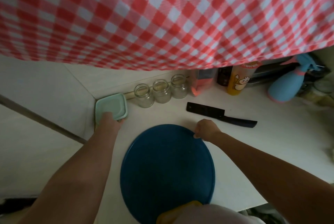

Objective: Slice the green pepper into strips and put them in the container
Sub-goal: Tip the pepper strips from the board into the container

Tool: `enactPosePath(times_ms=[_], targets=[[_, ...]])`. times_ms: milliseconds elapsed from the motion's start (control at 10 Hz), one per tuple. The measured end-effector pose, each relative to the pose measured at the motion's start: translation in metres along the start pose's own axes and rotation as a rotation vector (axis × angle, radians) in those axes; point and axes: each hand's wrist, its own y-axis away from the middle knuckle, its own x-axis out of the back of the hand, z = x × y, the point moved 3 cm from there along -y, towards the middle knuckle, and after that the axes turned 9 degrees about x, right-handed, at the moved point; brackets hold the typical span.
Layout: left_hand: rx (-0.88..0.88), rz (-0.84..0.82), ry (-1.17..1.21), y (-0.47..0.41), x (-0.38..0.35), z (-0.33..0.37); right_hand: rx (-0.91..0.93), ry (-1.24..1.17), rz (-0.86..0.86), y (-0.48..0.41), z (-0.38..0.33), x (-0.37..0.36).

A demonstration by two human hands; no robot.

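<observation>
From the head view, we see our left hand (110, 121) reaching to the far left corner of the white counter (253, 153). There it holds the near edge of the container (111, 104), which has a pale green lid on it. Our right hand (206, 129) is curled tight, and its fingers pinch the far rim of the blue round board (168, 173) in front of us. A black knife (216, 113) lies flat just behind that hand. Three glass jars (161, 91) stand in a row beside the container. A red and white checked cloth (162, 16) hangs above it all.
</observation>
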Motion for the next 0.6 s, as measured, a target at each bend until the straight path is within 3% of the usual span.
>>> enactPosePath(times_ms=[100,300,400,600], targets=[[-0.058,0.020,-0.146,0.000,-0.002,0.005,-0.001,0.011,-0.001,0.001,0.000,-0.002],[-0.092,-0.047,-0.142,0.005,0.003,0.006,0.033,0.056,0.002,0.006,-0.002,-0.003],[-0.146,-0.023,-0.341,0.010,0.015,0.005,0.073,0.079,0.014,0.013,-0.004,-0.003],[-0.074,0.024,-0.836,0.040,0.033,-0.009,0.111,0.112,-0.036,0.017,-0.003,-0.005]])
